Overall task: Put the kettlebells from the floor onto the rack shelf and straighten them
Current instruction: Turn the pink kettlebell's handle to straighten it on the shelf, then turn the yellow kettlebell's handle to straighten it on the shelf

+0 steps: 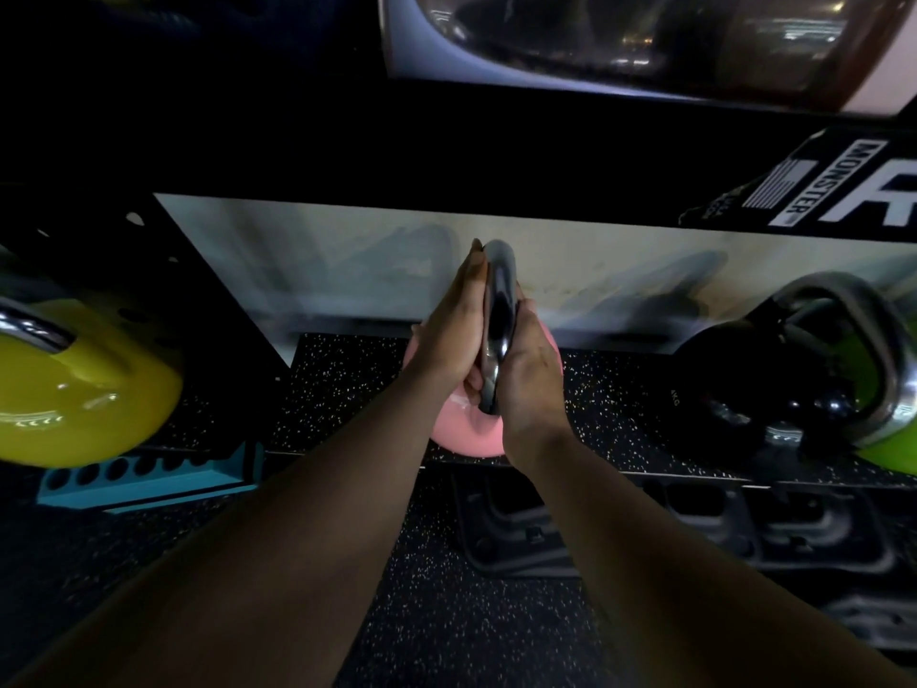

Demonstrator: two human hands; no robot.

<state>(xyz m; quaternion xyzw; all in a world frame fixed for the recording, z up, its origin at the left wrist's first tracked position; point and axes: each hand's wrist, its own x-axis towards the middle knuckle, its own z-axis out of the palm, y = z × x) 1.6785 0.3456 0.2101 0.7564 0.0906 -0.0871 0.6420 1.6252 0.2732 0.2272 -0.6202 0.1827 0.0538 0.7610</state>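
A pink kettlebell (459, 432) with a steel handle sits at the front edge of the speckled rubber rack shelf (342, 389), in the middle of the view. My left hand (454, 330) lies flat against the left side of its handle, and my right hand (528, 369) presses the right side, so both hands clasp the handle between them. At the left stands a yellow kettlebell (74, 389). On the shelf at the right there is a black kettlebell (734, 389), and a green kettlebell (888, 384) sits at the right edge.
A white wall panel (347, 260) backs the shelf. A black rack beam with white lettering (843, 186) crosses above. A teal perforated rack piece (144, 476) lies at the lower left. Dark metal rack parts (694, 533) sit on the speckled floor below the shelf.
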